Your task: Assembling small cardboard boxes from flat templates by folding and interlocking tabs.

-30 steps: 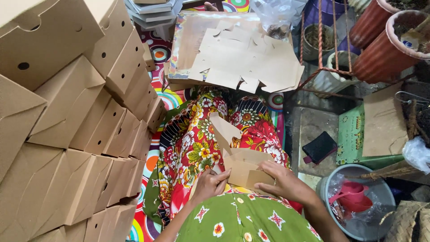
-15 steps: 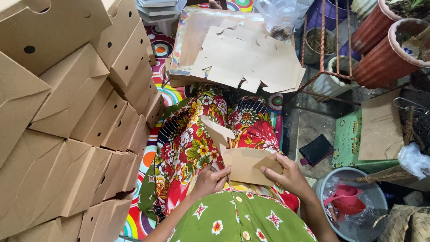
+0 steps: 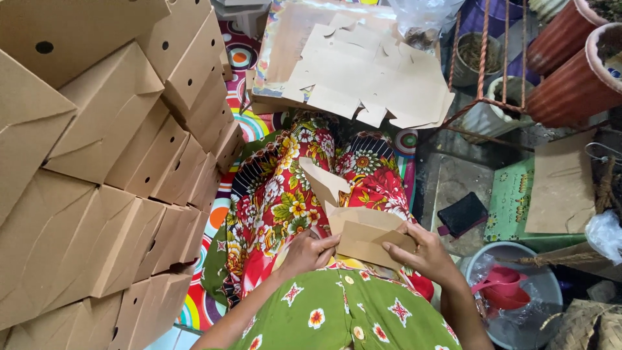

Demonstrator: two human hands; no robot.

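Observation:
A half-folded brown cardboard box rests on my lap, over red flowered cloth. My left hand grips its near left edge, fingers curled onto the flap. My right hand holds the near right side, fingers pressed on the folded panel. One loose flap sticks up and away from me toward the far left of the box.
A tall stack of finished brown boxes with round holes fills the left side. Flat die-cut cardboard blanks lie ahead on the floor. To the right stand terracotta pots, a black wallet and a basin with a pink scoop.
Both hands have closed in on the box and pressed a panel down; the box sits a little flatter on my lap. The view has shifted slightly.

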